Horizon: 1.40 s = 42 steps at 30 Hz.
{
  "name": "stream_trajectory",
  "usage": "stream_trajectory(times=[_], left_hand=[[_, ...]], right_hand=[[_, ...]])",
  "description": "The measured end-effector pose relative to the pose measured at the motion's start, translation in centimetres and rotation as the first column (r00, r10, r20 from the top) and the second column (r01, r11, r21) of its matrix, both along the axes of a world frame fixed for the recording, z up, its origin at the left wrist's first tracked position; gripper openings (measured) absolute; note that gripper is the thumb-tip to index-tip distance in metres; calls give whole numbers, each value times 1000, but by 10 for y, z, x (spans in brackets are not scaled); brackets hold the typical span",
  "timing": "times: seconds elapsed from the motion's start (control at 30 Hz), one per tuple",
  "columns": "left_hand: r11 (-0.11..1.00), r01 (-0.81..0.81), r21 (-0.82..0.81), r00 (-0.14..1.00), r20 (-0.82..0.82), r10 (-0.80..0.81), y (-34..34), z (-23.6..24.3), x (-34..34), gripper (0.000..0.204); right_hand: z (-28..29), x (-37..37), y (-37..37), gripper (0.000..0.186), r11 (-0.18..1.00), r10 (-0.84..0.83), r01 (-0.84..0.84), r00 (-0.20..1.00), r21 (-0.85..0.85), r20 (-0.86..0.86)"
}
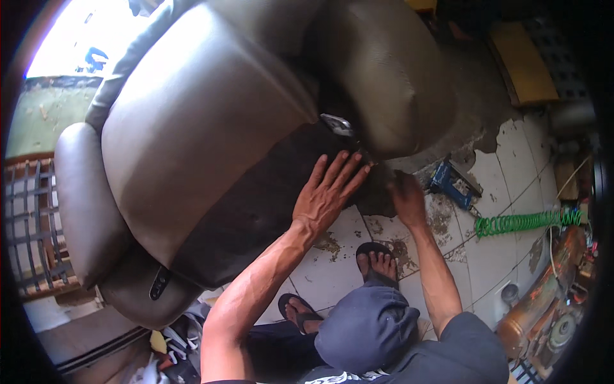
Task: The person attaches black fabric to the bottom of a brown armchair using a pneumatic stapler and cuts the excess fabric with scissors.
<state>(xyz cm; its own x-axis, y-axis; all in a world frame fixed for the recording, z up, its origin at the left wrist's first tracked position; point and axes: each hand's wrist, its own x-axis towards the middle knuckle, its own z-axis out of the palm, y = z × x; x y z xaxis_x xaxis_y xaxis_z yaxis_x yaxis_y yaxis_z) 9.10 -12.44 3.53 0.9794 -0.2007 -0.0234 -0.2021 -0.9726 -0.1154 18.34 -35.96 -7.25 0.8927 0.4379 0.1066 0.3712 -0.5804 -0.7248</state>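
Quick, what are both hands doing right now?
Left hand: open, flat on the chair's dark underside.
Right hand: blurred at the fabric's edge; cannot tell.

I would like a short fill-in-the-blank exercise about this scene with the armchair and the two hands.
1. The left hand lies flat, fingers spread, on the dark ____ of the tipped armchair.
2. The coiled hose on the tiled floor is ____ in colour.
3. The person's feet wear open ____.
4. The blue tool lies on the floor, on the ____ side of the right hand.

Missing words: underside; green; sandals; right
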Motion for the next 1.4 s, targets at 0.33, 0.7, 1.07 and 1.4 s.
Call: stream_trajectory(times=[0.33,0.7,1.07,1.4], left_hand=[[998,25,58,996,83,-30,0,0,-3,77],[999,41,21,999,34,-41,9,0,-3,78],[998,24,54,998,59,-27,5,-1,-5,71],[999,51,5,998,37,-51,11,2,-6,56]], right_hand=[[-41,41,-126,77,711,-143,300,947,-636,286],[-9,61,-119,36,761,-25,14,1000,-649,-8],[164,-51,19,16,979,-165,202,860,25,-484],[168,-42,54,21,995,-77,64,980,-74,-183]])
